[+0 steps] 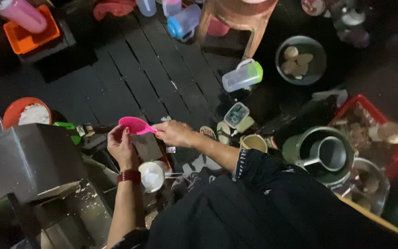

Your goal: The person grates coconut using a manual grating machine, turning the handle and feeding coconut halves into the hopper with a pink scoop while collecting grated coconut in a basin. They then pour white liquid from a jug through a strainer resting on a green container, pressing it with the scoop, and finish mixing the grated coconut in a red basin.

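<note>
Head view, looking down at the dark plank floor (153,78). I judge the step in hand to be scooping: my right hand (175,133) pinches the handle of the pink plastic scoop (136,124), whose bowl is steadied by the curled fingers of my left hand (121,146), held above a dark flat block (147,146). A small white-filled cup (152,176) sits just below. Next move, as I judge it, calls for a level scoop. Both forearms reach forward, wrists bent inward.
</note>
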